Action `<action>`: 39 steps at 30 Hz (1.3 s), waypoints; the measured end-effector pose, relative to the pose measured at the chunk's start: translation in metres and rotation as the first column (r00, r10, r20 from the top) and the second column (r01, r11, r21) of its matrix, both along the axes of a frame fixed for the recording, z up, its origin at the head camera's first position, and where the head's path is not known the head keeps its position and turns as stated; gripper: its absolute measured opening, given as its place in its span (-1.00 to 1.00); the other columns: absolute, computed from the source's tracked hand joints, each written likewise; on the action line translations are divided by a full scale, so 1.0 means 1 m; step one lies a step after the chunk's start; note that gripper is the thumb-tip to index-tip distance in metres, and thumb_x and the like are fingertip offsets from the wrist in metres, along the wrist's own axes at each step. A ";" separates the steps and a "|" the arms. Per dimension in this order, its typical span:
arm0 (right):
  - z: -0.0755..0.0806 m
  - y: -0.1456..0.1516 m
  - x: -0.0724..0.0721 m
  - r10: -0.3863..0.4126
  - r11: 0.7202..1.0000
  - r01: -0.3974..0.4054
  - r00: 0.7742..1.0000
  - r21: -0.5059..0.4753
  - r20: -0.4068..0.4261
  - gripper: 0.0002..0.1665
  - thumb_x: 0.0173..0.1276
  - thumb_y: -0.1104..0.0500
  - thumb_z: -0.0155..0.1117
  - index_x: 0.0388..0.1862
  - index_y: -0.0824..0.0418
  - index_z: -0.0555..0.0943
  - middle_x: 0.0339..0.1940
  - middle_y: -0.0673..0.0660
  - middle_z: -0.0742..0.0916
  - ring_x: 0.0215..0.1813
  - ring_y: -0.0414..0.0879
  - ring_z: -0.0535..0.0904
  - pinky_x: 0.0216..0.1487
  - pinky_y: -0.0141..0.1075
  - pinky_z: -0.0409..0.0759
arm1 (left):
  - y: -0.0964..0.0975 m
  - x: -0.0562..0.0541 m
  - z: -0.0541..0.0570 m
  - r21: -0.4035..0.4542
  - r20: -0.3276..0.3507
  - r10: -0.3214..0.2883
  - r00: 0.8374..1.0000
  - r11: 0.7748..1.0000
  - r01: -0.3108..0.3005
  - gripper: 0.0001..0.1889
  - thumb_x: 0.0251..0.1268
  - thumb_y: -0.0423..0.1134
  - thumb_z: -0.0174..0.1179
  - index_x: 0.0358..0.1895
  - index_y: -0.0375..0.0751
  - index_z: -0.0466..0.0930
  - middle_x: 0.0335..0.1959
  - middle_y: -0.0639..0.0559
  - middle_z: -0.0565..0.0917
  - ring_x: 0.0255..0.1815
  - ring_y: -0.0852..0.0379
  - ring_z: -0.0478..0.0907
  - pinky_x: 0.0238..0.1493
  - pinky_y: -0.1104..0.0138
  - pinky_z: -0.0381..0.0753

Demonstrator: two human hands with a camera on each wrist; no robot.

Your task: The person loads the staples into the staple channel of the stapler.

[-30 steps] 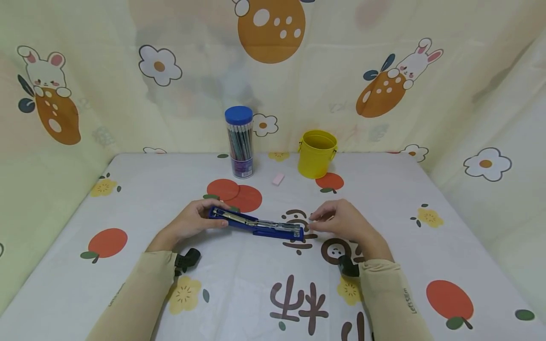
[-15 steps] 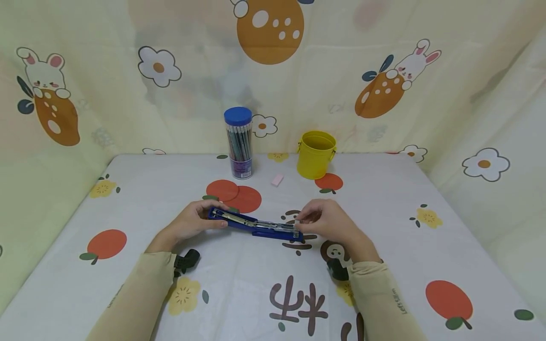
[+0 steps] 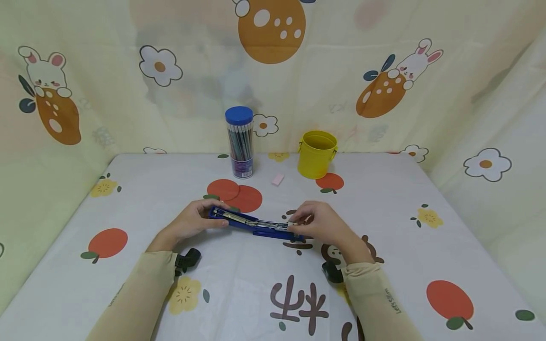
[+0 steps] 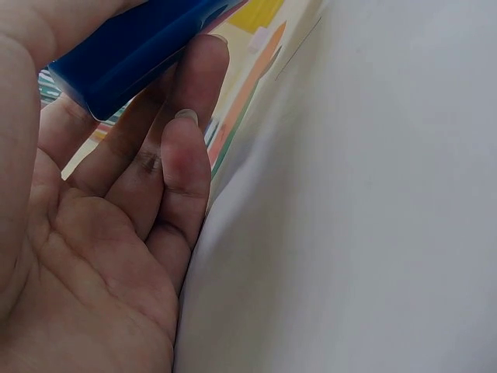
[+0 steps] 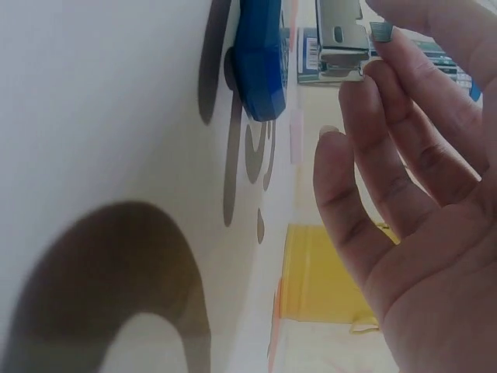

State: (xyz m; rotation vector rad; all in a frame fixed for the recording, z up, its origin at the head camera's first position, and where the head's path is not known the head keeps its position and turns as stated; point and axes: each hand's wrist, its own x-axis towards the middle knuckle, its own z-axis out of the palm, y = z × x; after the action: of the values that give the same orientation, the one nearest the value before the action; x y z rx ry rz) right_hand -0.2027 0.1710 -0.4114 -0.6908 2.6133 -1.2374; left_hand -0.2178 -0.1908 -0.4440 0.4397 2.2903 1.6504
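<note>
A blue stapler (image 3: 264, 232) lies spread open across the middle of the table, its metal staple channel facing up. My left hand (image 3: 192, 221) grips its left end between thumb and fingers; the blue end (image 4: 132, 58) also shows in the left wrist view. At the stapler's right end, my right hand (image 3: 322, 225) pinches a short grey strip of staples (image 5: 380, 31) between thumb and forefinger. In the right wrist view that strip is right beside the metal channel (image 5: 342, 35), and the other fingers are bent below it. The fingers partly hide the channel's end in the head view.
Behind the stapler stands a clear tub of pencils (image 3: 240, 142) with a blue lid. A yellow bucket (image 3: 316, 156) is to its right, and a small pink eraser (image 3: 277, 180) lies between them. A patterned curtain (image 3: 204, 71) hangs behind the table.
My right hand has moved left, from just off the stapler's right end to over the staple channel. The left hand and the stapler have stayed in place.
</note>
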 end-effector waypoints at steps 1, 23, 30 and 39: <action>0.000 0.000 0.000 0.001 1.000 -0.001 1.000 0.006 -0.001 -0.87 0.20 0.15 0.57 -0.26 0.09 0.80 -0.31 -0.05 0.69 -0.24 -0.09 0.59 -0.17 -0.27 0.65 | 0.000 0.000 0.000 0.001 -0.001 0.001 1.000 1.000 -0.001 -0.54 0.20 -0.21 0.48 0.16 -0.19 0.64 0.18 -0.17 0.56 0.05 -0.09 0.54 0.03 0.30 0.57; 0.006 -0.005 0.002 -0.024 0.997 0.020 0.998 0.077 0.060 -0.86 0.22 0.11 0.56 -0.23 0.06 0.83 -0.29 -0.05 0.69 -0.19 -0.06 0.56 -0.18 -0.26 0.64 | -0.001 -0.001 -0.002 0.036 0.010 -0.001 1.000 0.999 0.001 -0.53 0.20 -0.24 0.48 0.18 -0.24 0.62 0.18 -0.19 0.57 0.04 -0.07 0.57 0.00 0.32 0.60; 0.005 -0.004 0.002 -0.021 0.994 0.015 0.998 0.107 0.052 -0.70 0.20 0.08 0.58 -0.08 0.11 0.81 -0.28 -0.07 0.69 -0.17 -0.07 0.57 -0.15 -0.25 0.63 | -0.001 0.000 -0.002 0.019 0.015 0.012 1.000 1.000 -0.012 -0.52 0.19 -0.24 0.48 0.18 -0.23 0.63 0.18 -0.18 0.57 0.05 -0.08 0.56 0.00 0.32 0.60; 0.004 -0.002 0.002 0.012 0.996 -0.015 0.999 0.083 0.038 -0.89 0.21 0.14 0.57 -0.26 0.02 0.84 -0.27 -0.07 0.70 -0.14 -0.07 0.55 -0.14 -0.22 0.61 | -0.001 -0.001 -0.001 0.018 0.004 0.000 1.000 1.000 0.000 -0.52 0.20 -0.23 0.48 0.18 -0.25 0.62 0.17 -0.18 0.57 0.04 -0.08 0.56 0.01 0.32 0.59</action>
State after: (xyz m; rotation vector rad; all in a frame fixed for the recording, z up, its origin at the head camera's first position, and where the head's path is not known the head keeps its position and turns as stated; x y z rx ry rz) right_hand -0.2010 0.1694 -0.4078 -0.6623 2.6087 -1.1193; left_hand -0.2187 -0.1919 -0.4452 0.4399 2.2744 1.6721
